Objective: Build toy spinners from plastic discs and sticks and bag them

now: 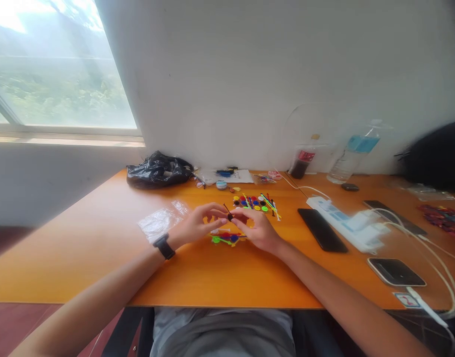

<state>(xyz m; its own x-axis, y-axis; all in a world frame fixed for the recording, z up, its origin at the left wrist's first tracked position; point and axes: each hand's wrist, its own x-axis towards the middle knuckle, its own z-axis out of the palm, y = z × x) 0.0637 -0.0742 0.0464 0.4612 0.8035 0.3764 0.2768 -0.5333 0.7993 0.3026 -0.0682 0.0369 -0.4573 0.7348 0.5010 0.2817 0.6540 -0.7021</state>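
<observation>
As we reach over the orange wooden table [101, 238], our left hand [203, 224] and right hand [260, 230] meet between a far cluster of coloured plastic discs and sticks [256, 203] and a near cluster [234, 238], thumbs and fingertips of both pinching a small black stemmed piece [230, 217].

Both hands meet over a wooden table [89, 248]. Left hand [198, 224], black watch [164, 247] at wrist, and right hand [262, 230] pinch a small black piece [230, 217] by fingertips. Coloured plastic pieces lie below and beyond them. Crumpled clear wrapper [157, 223] near left wrist; black bag [156, 171] behind. To the right: dark phone [321, 229] beside white power strip [337, 215].
</observation>
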